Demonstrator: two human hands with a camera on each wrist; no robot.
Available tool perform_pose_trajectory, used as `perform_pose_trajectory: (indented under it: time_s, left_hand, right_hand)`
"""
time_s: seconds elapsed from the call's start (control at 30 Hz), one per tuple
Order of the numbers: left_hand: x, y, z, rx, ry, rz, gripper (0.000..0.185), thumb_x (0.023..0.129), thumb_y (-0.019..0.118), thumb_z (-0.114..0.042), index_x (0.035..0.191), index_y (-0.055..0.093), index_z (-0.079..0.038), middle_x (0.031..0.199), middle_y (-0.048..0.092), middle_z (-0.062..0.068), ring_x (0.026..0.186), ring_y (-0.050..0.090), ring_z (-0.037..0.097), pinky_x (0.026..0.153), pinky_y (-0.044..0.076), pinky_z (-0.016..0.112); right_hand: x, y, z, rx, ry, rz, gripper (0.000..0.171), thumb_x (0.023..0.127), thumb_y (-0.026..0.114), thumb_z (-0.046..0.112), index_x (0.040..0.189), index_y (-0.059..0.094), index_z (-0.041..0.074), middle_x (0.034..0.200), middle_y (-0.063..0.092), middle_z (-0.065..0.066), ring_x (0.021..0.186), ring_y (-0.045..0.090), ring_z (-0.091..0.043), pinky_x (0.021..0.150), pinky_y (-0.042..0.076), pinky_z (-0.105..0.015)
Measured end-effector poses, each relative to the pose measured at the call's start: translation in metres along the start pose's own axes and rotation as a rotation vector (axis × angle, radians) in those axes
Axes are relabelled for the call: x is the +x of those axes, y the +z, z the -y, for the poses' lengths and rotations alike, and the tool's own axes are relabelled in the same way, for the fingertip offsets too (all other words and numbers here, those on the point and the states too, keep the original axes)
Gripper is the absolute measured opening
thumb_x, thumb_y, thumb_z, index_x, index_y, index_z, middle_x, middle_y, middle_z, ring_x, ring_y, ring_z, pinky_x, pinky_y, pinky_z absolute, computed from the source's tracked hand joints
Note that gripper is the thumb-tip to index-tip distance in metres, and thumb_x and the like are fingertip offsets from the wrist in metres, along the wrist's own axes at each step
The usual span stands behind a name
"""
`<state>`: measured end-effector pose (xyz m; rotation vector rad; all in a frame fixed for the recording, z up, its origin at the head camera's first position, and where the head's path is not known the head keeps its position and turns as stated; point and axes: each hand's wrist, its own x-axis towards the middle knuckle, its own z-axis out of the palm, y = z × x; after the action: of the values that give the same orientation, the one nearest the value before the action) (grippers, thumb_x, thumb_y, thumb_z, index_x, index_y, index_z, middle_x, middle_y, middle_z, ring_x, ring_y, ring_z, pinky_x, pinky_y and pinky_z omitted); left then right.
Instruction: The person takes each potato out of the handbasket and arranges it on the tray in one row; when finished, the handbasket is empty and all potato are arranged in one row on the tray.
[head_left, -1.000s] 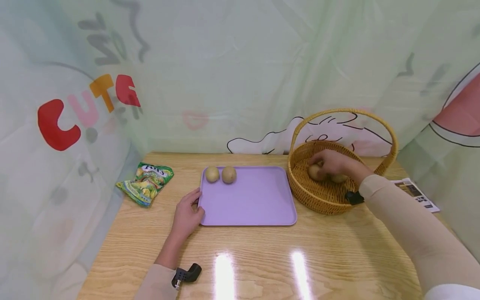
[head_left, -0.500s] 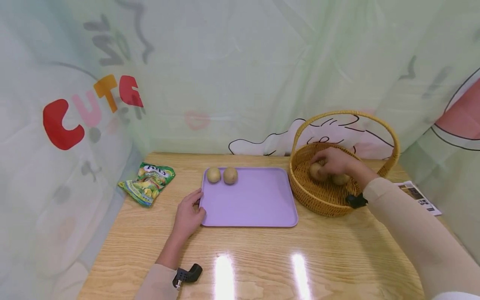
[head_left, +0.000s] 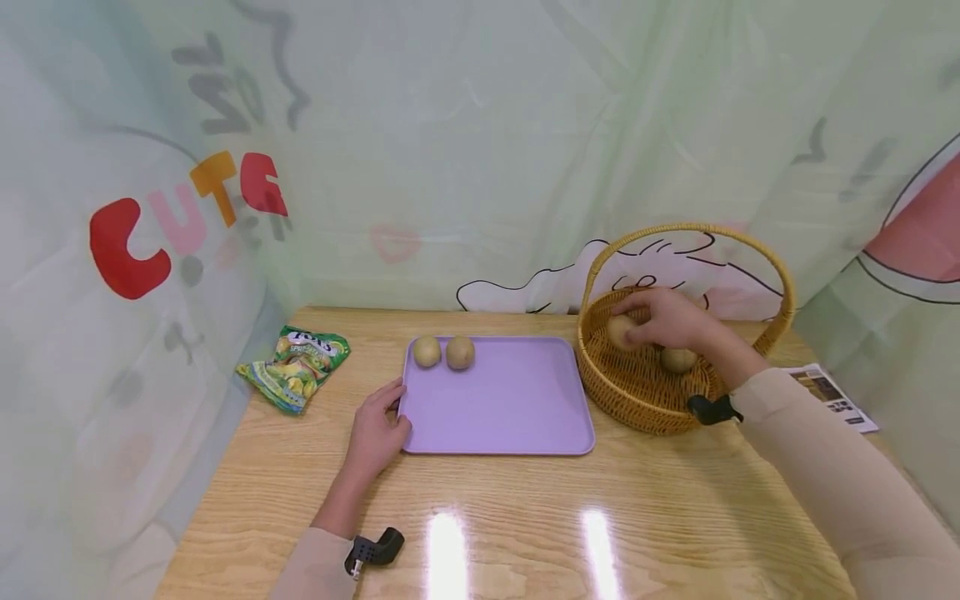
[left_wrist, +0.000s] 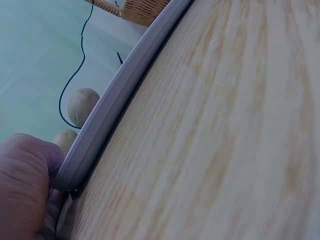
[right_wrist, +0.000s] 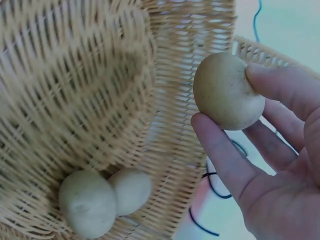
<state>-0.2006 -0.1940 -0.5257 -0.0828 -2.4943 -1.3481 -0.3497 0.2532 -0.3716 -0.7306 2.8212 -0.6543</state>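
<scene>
- We see bright, even light from above, and two white streaks of glare on the near table [head_left: 525, 533].
- Soft shadows lie under the right arm and beside the basket [head_left: 637, 400].
- Our head view bends towards its edges, so the curtain [head_left: 480, 150] bulges.
- The wrist views look cooler and bluish; the tray [left_wrist: 120, 100] rim is soft, and the basket weave blurs close up.
</scene>
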Motion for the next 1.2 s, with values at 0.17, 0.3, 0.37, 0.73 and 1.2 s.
perform_pose_trajectory:
  time_s: [0.17, 0.3, 0.37, 0.73, 1.2]
  left_hand:
    - [0.000, -0.002, -0.001, -0.007, 0.017, -0.003, 0.048, 0.077, 0.061, 0.008, 0.124, 0.060, 0.010, 0.136, 0.055, 0.016, 0.112, 0.060, 0.029, 0.094, 0.051, 0.041]
    - [-0.001, -0.003, -0.002, -0.004, 0.013, 0.001, 0.047, 0.077, 0.061, 0.007, 0.124, 0.060, 0.010, 0.136, 0.055, 0.016, 0.114, 0.058, 0.030, 0.096, 0.050, 0.041]
    - [0.000, -0.003, -0.001, 0.003, 0.014, 0.002, 0.047, 0.077, 0.060, 0.007, 0.125, 0.060, 0.010, 0.136, 0.055, 0.016, 0.116, 0.057, 0.031, 0.098, 0.049, 0.041]
    - [0.001, -0.002, -0.003, 0.018, 0.011, 0.003, 0.048, 0.077, 0.060, 0.007, 0.125, 0.060, 0.009, 0.136, 0.055, 0.015, 0.116, 0.058, 0.029, 0.098, 0.049, 0.039]
    - [0.001, -0.002, -0.002, 0.010, 0.011, 0.002, 0.048, 0.077, 0.060, 0.007, 0.124, 0.060, 0.010, 0.136, 0.055, 0.016, 0.115, 0.058, 0.030, 0.097, 0.049, 0.039]
  right_hand:
    - [-0.002, -0.004, 0.015, 0.018, 0.019, -0.008, 0.043, 0.084, 0.076, 0.024, 0.124, 0.066, 0.011, 0.104, 0.067, -0.012, 0.079, 0.054, -0.022, 0.077, 0.044, -0.039]
    - [-0.004, -0.002, 0.027, 0.070, -0.001, -0.010, 0.045, 0.083, 0.077, 0.026, 0.125, 0.066, 0.013, 0.117, 0.064, -0.011, 0.097, 0.057, -0.025, 0.084, 0.046, -0.043]
    - [-0.004, -0.001, 0.033, 0.096, -0.020, -0.009, 0.046, 0.083, 0.077, 0.026, 0.126, 0.066, 0.013, 0.120, 0.063, -0.010, 0.100, 0.058, -0.025, 0.085, 0.048, -0.042]
    - [0.005, 0.009, 0.069, 0.189, -0.037, 0.003, 0.044, 0.084, 0.075, 0.018, 0.126, 0.065, 0.011, 0.116, 0.065, -0.008, 0.091, 0.060, -0.021, 0.075, 0.050, -0.034]
    - [0.032, 0.046, 0.096, 0.340, -0.020, -0.018, 0.048, 0.084, 0.074, 0.015, 0.130, 0.061, 0.007, 0.121, 0.062, -0.012, 0.095, 0.063, -0.025, 0.073, 0.053, -0.033]
